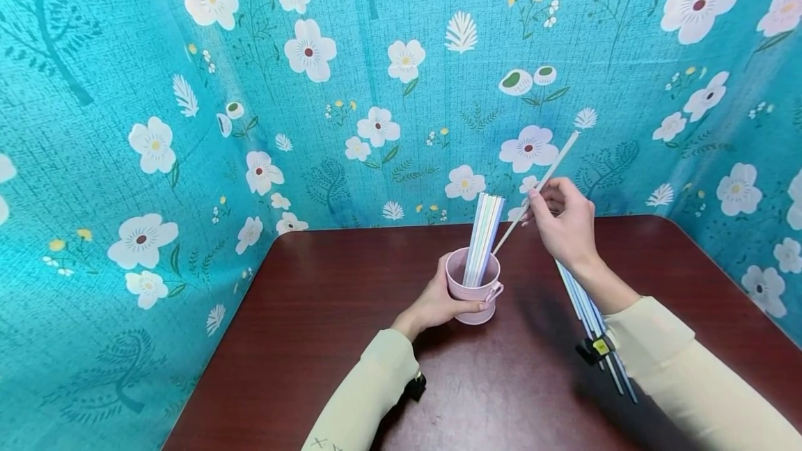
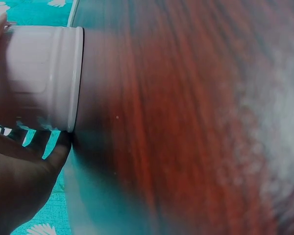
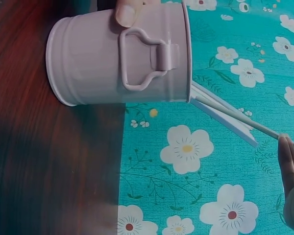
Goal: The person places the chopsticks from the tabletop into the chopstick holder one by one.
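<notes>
A pink metal pail (image 1: 473, 294) with a small side handle (image 3: 137, 58) stands upright on the table. My left hand (image 1: 432, 305) grips its side, thumb across the front. Inside the pail leans a bunch of thin straws (image 1: 482, 239) in white, pale green and blue. My right hand (image 1: 567, 225), above and right of the pail, pinches one long pale straw (image 1: 557, 161) between thumb and fingers. That straw slants down to the pail's rim; whether its lower end is inside, I cannot tell.
More blue and white straws (image 1: 579, 305) lie on the dark red-brown table (image 1: 326, 298), partly hidden under my right forearm. A turquoise flowered cloth (image 1: 388, 172) hangs behind and at both sides of the table.
</notes>
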`<state>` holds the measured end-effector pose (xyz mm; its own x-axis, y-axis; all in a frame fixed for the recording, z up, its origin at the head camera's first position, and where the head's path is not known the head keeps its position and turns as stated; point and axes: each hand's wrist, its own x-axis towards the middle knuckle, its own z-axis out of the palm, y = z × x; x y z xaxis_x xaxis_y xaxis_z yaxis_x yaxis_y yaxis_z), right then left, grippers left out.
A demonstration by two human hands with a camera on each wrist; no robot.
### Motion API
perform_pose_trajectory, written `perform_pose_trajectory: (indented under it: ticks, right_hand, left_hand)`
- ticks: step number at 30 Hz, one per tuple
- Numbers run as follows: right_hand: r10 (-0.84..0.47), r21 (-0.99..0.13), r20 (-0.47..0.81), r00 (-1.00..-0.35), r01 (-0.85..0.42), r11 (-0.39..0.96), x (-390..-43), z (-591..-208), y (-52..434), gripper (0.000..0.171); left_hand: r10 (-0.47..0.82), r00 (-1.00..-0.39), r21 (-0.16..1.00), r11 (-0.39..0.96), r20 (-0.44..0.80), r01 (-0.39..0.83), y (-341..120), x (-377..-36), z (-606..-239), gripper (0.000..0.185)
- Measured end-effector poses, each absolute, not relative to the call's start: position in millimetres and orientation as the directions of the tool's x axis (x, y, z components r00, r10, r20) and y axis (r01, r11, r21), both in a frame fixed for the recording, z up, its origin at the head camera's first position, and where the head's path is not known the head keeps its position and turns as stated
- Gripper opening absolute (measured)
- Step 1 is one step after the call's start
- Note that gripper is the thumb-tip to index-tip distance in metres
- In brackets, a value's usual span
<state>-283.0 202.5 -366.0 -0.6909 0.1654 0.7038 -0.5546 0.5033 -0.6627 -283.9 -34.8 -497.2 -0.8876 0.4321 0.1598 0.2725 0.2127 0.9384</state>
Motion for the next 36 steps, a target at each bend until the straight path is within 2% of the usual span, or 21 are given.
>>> perform_pose_trajectory:
  ticks: [11, 19, 28, 36]
  right_hand:
    - [0.112, -0.718, 0.635, -0.764, -0.53, 0.452, -280.0, -377.3, 196.0, 0.013]
    - [0.06, -0.689, 0.634, -0.771, -0.528, 0.497, -289.0, -391.6, 200.6, 0.011]
    - [0.009, -0.69, 0.571, -0.821, -0.474, 0.547, -289.1, -399.4, 201.8, 0.015]
    - [-0.044, -0.675, 0.564, -0.825, -0.491, 0.551, -289.6, -403.0, 197.6, 0.014]
  left_hand:
    - [0.43, -0.891, 0.938, 0.225, 0.148, 0.265, -34.5, -285.0, -499.3, 0.107]
    - [0.429, -0.891, 0.939, 0.221, 0.147, 0.262, -35.0, -283.9, -497.4, 0.109]
    - [0.426, -0.894, 0.944, 0.216, 0.14, 0.25, -35.2, -283.3, -496.6, 0.108]
    - [0.429, -0.892, 0.942, 0.218, 0.14, 0.253, -35.2, -282.5, -496.4, 0.107]
